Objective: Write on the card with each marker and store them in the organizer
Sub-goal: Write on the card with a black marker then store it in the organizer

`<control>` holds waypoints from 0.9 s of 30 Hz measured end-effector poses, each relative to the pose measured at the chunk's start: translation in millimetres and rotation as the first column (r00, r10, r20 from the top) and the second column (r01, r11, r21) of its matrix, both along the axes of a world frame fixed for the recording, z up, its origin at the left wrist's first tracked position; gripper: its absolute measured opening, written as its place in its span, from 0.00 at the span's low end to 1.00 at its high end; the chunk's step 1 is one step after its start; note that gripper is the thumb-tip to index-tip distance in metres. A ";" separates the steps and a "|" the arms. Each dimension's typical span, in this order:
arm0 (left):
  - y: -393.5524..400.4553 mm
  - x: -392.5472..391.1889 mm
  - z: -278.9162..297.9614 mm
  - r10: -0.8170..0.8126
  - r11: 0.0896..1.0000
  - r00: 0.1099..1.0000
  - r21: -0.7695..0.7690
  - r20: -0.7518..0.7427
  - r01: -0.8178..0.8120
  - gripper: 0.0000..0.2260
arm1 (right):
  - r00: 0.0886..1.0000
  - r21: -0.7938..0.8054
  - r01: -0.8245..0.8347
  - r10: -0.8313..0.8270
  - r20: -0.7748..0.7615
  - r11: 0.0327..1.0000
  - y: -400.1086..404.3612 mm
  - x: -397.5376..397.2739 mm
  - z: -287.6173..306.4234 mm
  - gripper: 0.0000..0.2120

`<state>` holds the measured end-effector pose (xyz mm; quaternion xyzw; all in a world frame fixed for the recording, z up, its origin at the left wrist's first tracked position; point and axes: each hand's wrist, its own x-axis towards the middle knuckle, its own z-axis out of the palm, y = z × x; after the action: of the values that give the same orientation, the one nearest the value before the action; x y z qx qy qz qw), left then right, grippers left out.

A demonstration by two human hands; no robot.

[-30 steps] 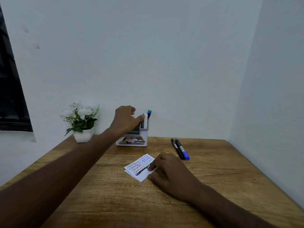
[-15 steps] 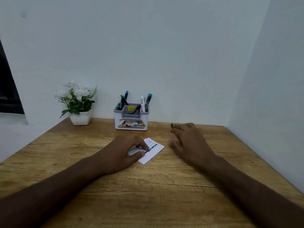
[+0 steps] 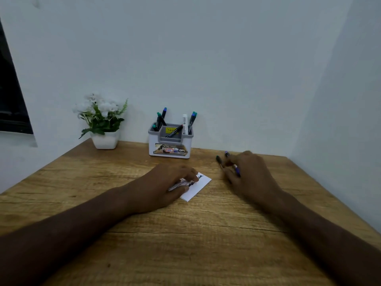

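Note:
The white card (image 3: 201, 183), with coloured writing on it, lies flat on the wooden table (image 3: 206, 244). My left hand (image 3: 165, 187) rests on its left part, fingertips and thumb pressing it down and hiding much of the writing. To the right lie a black marker (image 3: 218, 159) and a blue marker (image 3: 237, 170). My right hand (image 3: 252, 176) is over them, its thumb and fingers closing round the blue marker, which is blurred. The white and grey organizer (image 3: 171, 148) stands at the back by the wall and holds several markers (image 3: 185, 122).
A small white pot of white flowers (image 3: 104, 120) stands at the table's back left corner. Walls close the table at the back and on the right. A dark window frame (image 3: 10, 96) is on the left wall.
My left hand left the organizer and came down onto the card. My right hand left the card and moved right onto the two markers, where it now takes the blue one.

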<state>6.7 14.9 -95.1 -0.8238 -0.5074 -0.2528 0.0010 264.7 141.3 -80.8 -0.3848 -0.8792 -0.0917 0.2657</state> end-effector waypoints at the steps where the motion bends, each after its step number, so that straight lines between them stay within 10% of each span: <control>1: -0.3 -0.5 -0.2 0.011 1.000 1.000 0.002 0.009 -0.011 0.13 | 0.999 0.015 -0.007 0.007 -0.031 1.000 -2.0 -0.4 2.2 0.08; 27: -3.3 2.5 1.4 0.108 0.992 0.993 -0.070 0.050 -0.104 0.18 | 0.997 -0.233 -0.073 0.080 0.023 0.970 -54.3 -18.6 10.3 0.06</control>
<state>9.3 11.6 -93.7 -0.7882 -0.5584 -0.2573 -0.0269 246.1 87.0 -70.5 -0.3777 -0.9021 0.0158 0.2082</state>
